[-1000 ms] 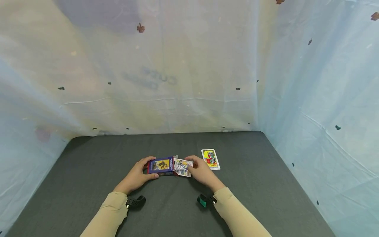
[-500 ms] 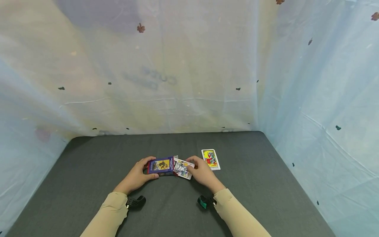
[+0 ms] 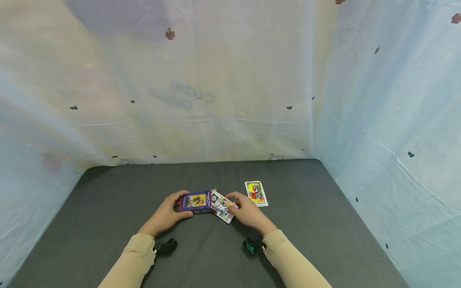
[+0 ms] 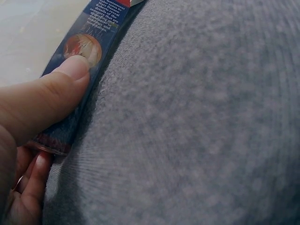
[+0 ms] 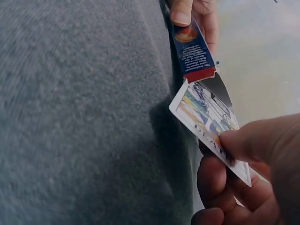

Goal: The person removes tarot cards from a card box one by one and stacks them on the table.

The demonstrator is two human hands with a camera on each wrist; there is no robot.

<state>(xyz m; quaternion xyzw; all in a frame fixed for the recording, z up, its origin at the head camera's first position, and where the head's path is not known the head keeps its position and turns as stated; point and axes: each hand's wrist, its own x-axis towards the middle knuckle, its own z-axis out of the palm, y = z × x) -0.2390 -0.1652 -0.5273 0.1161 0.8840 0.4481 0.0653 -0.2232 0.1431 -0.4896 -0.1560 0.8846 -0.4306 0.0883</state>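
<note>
My left hand grips a blue-purple tarot card box by its left end, thumb along the near side. The box lies flat on the dark table, and its right end is open. My right hand pinches a tarot card between thumb and fingers at that open end. The card is slanted, its lower right corner towards me. In the right wrist view the letters "DEATH" run along the card's edge, partly under the thumb. Part of the box's side is behind the left thumb in the left wrist view.
Another tarot card, yellow and red, lies face up just beyond the right hand. The dark grey table ends at the back against a pale plastic curtain, which also hangs along both sides.
The pinched card has come out of the box and swung clockwise, its free end moving towards me. My right hand has shifted slightly right. The left hand and box stay put.
</note>
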